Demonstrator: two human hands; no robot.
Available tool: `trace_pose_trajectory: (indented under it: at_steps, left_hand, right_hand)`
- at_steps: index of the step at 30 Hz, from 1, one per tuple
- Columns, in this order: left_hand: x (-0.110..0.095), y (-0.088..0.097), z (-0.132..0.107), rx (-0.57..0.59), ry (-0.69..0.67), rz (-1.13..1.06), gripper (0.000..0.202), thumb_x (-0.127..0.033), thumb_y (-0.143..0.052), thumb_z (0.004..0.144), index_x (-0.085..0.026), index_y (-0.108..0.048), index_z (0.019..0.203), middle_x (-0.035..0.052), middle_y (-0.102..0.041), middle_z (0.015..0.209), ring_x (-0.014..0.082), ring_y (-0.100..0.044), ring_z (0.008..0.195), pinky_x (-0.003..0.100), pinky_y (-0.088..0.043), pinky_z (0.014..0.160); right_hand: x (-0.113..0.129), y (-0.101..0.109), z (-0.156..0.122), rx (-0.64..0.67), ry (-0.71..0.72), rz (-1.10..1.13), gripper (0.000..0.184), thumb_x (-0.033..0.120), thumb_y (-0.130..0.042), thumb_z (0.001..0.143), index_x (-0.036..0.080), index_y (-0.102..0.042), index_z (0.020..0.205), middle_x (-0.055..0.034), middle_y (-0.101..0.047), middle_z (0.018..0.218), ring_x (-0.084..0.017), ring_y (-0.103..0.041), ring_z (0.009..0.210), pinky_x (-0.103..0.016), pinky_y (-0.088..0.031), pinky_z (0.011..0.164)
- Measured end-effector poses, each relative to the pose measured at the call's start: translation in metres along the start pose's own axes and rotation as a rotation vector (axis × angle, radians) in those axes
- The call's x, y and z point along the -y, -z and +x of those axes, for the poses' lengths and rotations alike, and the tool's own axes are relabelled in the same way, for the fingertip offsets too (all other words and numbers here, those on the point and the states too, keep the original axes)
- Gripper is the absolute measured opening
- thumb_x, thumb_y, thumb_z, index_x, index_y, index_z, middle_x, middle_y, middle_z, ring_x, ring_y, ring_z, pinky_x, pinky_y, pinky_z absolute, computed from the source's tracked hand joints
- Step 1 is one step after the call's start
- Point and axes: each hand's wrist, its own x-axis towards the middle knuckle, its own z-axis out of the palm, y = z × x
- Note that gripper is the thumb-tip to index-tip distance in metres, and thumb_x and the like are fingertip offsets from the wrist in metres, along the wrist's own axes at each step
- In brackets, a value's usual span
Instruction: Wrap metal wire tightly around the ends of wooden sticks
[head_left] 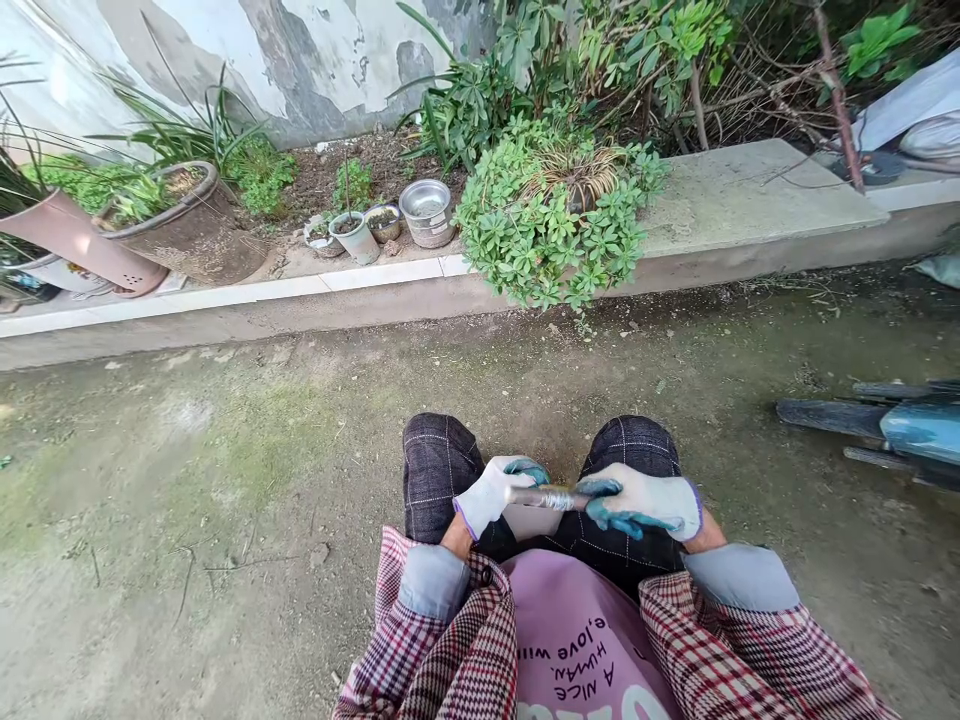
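Observation:
Both of my hands wear white gloves with teal-coated fingers and meet over my knees. My left hand (495, 490) is wrapped round one end of a short silvery metal bar (546, 497). My right hand (637, 500) pinches the bar's other end with thumb and forefinger, its other fingers loosely stretched. The bar lies roughly level between the two hands, above dark checked trousers. What kind of tool the bar belongs to I cannot make out.
A raised concrete ledge (735, 200) runs across ahead, bearing a leafy bush (551, 225), a metal bowl (426, 210), small pots (356, 237) and a large tilted brown pot (187, 225). A blue machine part (900, 430) juts in at right. Mossy bare ground lies around me.

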Motion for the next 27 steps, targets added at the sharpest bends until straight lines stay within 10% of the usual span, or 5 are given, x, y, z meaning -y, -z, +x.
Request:
trace_pose_trajectory:
  at_steps: [13,21,27]
  left_hand:
    - [-0.014,-0.005,0.0,-0.087,-0.023,0.739,0.016,-0.025,-0.065,0.089,-0.021,-0.08,0.091,0.0082,-0.08,0.097,0.0262,-0.071,0.092,0.034,-0.051,0.09]
    - [-0.009,-0.023,0.0,-0.177,0.039,0.095,0.011,-0.022,-0.065,0.085,-0.017,-0.075,0.085,0.0037,-0.073,0.076,0.0165,-0.064,0.071,0.029,-0.054,0.075]
    - [-0.002,-0.027,0.001,-0.064,0.098,-0.303,0.026,-0.033,-0.083,0.07,-0.011,-0.076,0.082,0.0041,-0.07,0.073,0.0124,-0.059,0.065,0.026,-0.05,0.067]
  right_hand:
    - [-0.001,-0.001,0.02,-0.151,-0.174,-0.587,0.001,0.022,-0.073,0.075,0.021,-0.073,0.075,0.0018,-0.06,0.059,-0.013,-0.049,0.053,-0.026,-0.033,0.052]
    - [-0.012,0.001,0.027,-0.56,-0.013,-0.336,0.027,0.046,-0.066,0.089,0.02,-0.072,0.095,-0.0037,-0.067,0.074,-0.018,-0.06,0.067,-0.029,-0.047,0.061]
    - [-0.017,-0.001,0.017,-0.41,0.148,0.264,0.048,0.064,-0.075,0.083,0.018,-0.067,0.093,0.0013,-0.063,0.07,-0.008,-0.045,0.044,-0.022,-0.037,0.037]
